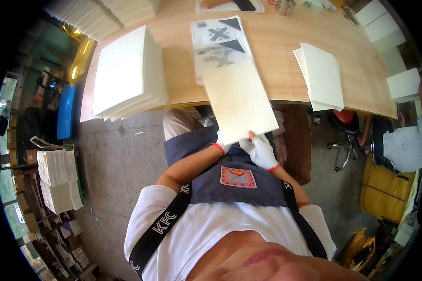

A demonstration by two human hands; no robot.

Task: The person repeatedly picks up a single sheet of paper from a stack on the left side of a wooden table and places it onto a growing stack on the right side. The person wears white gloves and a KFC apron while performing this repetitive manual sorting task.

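A cream rectangular board [241, 100] juts over the table's near edge toward me. Its far end overlaps printed clear plastic sleeves [219, 35] with dark triangles and crossed shapes; whether it lies in one or on top, I cannot tell. My right hand [260, 151], in a white glove with a red cuff, is closed on the board's near edge, its thumb tip bare. At the board's near left corner is my left hand [221, 142], gloved the same way; its fingers are hidden beneath the board.
A tall stack of white sheets [119, 72] stands left on the table [272, 40], with more stacks behind. A smaller fanned pile [321, 77] lies right. At the far side are a metal cup [285, 7] and a dark-ended tool. Another person sits at far right.
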